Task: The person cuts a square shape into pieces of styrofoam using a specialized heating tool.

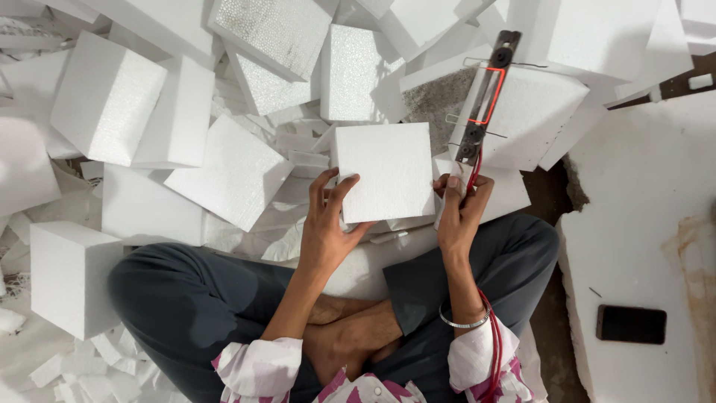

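White foam was everywhere around me as I sat cross-legged on the floor, and the square foam block sat between my hands, just above my knees. My left hand was clamped on its left edge, thumb and fingers spread over the near corner. My right hand pressed the block's right edge and, as far as I could tell, also gripped the handle of the hot-wire cutter, whose dark bar and red loop pointed away from me, over a larger foam slab. A red cord ran from that hand down along my wrist, past a metal bangle. Cut blocks lay heaped to my left and ahead, with thin offcuts by my left knee, and a dark phone lay well apart on a slab to my right. I judged the block was being squared up against the cutter; the next move called for a steady two-sided grip, fingers clear of the wire.
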